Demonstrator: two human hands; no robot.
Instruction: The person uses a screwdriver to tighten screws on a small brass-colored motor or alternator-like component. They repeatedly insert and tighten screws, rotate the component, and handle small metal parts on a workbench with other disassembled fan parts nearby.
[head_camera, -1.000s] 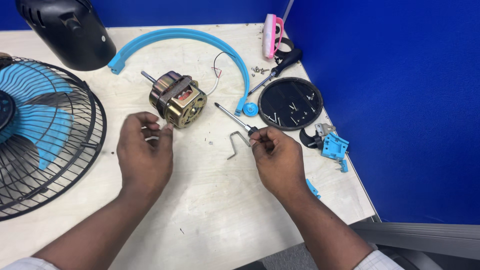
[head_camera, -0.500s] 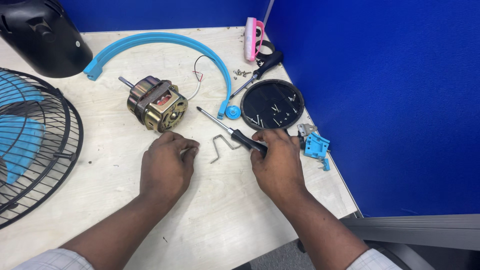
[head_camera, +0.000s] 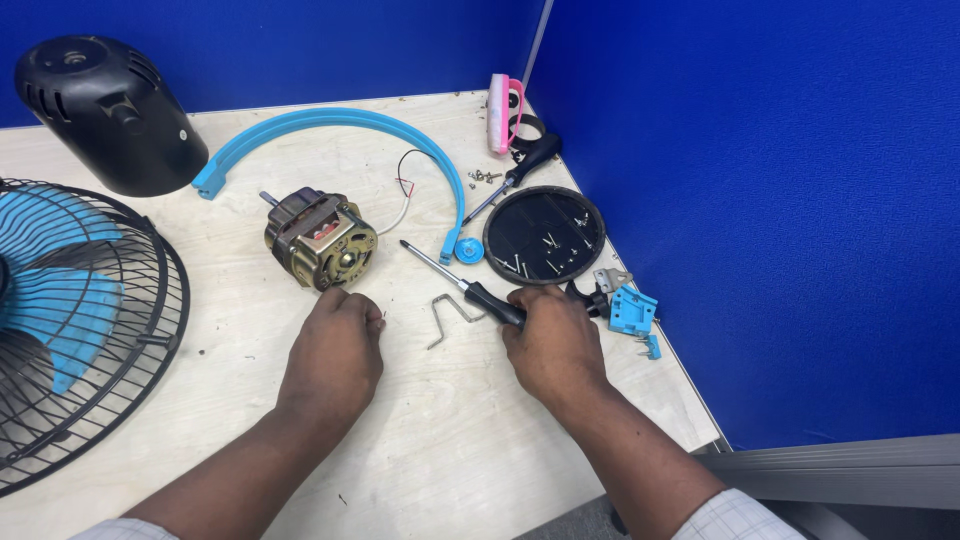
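My right hand (head_camera: 552, 340) grips the black handle of a screwdriver (head_camera: 445, 275) whose shaft lies on the table, tip pointing up-left. My left hand (head_camera: 335, 355) rests knuckles-up on the table with its fingers pinched together; what it pinches is too small to make out. Just beyond its fingertips sits a brass-coloured fan motor (head_camera: 320, 240) with red, black and white wires. A bent metal bracket (head_camera: 447, 312) lies between my two hands.
A black round lid (head_camera: 545, 233) holds several screws. Beside it lie blue plastic parts (head_camera: 630, 310), a curved blue band (head_camera: 330, 125), a second screwdriver (head_camera: 515, 175), a pink object (head_camera: 500, 100), a black motor cover (head_camera: 105, 115) and a caged blue fan (head_camera: 70, 320).
My view has shifted left and back again. My right hand now holds the screwdriver lying flat on the table. My left hand has settled just below the motor, still pinched.
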